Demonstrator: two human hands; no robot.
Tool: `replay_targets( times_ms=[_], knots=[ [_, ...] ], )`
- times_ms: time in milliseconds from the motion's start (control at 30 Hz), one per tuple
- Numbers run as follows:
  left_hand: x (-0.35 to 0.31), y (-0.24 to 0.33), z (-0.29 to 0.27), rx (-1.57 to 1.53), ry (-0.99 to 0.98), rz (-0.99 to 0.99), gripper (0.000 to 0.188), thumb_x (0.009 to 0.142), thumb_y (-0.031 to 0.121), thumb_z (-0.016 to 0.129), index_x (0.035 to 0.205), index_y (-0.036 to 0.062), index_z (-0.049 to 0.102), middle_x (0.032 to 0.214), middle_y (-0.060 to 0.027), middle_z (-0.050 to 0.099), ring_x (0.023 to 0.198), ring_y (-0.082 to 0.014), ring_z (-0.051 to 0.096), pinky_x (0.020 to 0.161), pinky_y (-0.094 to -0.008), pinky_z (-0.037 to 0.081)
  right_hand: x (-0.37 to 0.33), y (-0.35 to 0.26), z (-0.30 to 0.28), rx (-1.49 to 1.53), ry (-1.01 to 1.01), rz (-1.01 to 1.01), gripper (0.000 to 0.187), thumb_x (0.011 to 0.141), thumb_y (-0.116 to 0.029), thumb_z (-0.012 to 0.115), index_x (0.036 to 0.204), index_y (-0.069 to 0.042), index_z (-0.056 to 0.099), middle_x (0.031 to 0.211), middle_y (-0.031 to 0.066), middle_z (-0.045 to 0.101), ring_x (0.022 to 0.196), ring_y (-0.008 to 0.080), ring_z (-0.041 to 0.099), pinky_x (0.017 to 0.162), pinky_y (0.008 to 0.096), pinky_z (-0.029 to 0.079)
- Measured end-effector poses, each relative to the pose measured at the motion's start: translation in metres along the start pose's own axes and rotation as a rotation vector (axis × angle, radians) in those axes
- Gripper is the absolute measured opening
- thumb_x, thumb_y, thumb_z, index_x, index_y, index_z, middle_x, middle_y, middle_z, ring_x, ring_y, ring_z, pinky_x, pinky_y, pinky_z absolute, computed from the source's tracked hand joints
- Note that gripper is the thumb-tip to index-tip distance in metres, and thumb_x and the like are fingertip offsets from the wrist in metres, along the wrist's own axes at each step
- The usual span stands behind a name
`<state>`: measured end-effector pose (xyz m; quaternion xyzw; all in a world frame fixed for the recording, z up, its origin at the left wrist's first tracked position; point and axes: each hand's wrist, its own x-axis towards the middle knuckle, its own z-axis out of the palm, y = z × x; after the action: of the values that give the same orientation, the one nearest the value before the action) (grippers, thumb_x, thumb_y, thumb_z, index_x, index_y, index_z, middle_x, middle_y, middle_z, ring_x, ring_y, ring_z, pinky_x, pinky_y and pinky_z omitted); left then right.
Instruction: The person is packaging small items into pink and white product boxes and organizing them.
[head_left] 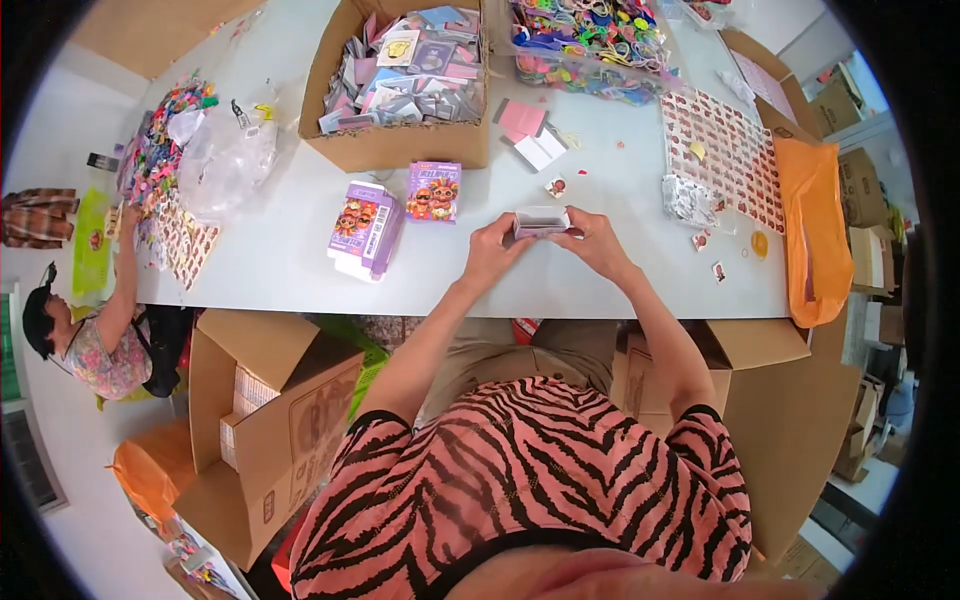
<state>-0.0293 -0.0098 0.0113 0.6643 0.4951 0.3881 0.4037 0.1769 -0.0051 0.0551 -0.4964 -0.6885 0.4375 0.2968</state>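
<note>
Near the table's front edge, a small purple-and-white carton stands between my two hands, its top end open toward me. My left hand grips the carton's left side. On its right side, the fingers of my right hand are closed. What lies inside the carton I cannot make out. To the left of my hands rest a purple printed packet and a larger purple-and-white carton with its end flaps out. Just beyond my hands lies a small picture sticker.
A cardboard box of cards and a clear bin of colourful bands stand at the back. Sticker sheets and an orange bag are at right. A co-worker reaches over a colourful pile at left. Open cartons flank me.
</note>
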Motion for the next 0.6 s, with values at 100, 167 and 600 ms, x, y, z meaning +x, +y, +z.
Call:
replay_targets(
  times_ms=[100, 167, 600],
  knots=[
    [0.000, 0.001, 0.001, -0.014, 0.006, -0.004, 0.029, 0.075, 0.009, 0.072, 0.102, 0.0014, 0.062, 0.089, -0.0130, 0.070, 0.080, -0.0208, 0.068, 0.073, -0.0317, 0.053, 0.007, 0.005, -0.013, -0.042, -0.078, -0.023, 0.024, 0.081, -0.002, 0.063, 0.104, 0.001, 0.058, 0.092, 0.0090, 0.064, 0.080, 0.0147, 0.062, 0.074, 0.0290, 0.051],
    [-0.001, 0.002, 0.001, -0.026, 0.017, -0.004, 0.029, 0.075, 0.009, 0.072, 0.101, 0.0014, 0.062, 0.090, -0.0132, 0.069, 0.081, -0.0208, 0.068, 0.073, -0.0317, 0.053, 0.021, 0.005, -0.023, -0.078, -0.096, -0.063, 0.027, 0.081, 0.000, 0.061, 0.108, 0.000, 0.058, 0.098, 0.0088, 0.064, 0.085, 0.0158, 0.063, 0.074, 0.0291, 0.052],
    [-0.002, 0.003, 0.002, 0.007, 0.036, 0.074, 0.024, 0.076, 0.007, 0.073, 0.097, 0.0018, 0.062, 0.086, -0.0121, 0.069, 0.075, -0.0206, 0.067, 0.071, -0.0305, 0.052, 0.160, 0.038, -0.025, -0.712, 0.285, -0.138, 0.058, 0.080, -0.029, 0.066, 0.130, -0.010, 0.044, 0.117, 0.0176, 0.058, 0.108, 0.0374, 0.055, 0.087, 0.0471, 0.047]
  ],
)
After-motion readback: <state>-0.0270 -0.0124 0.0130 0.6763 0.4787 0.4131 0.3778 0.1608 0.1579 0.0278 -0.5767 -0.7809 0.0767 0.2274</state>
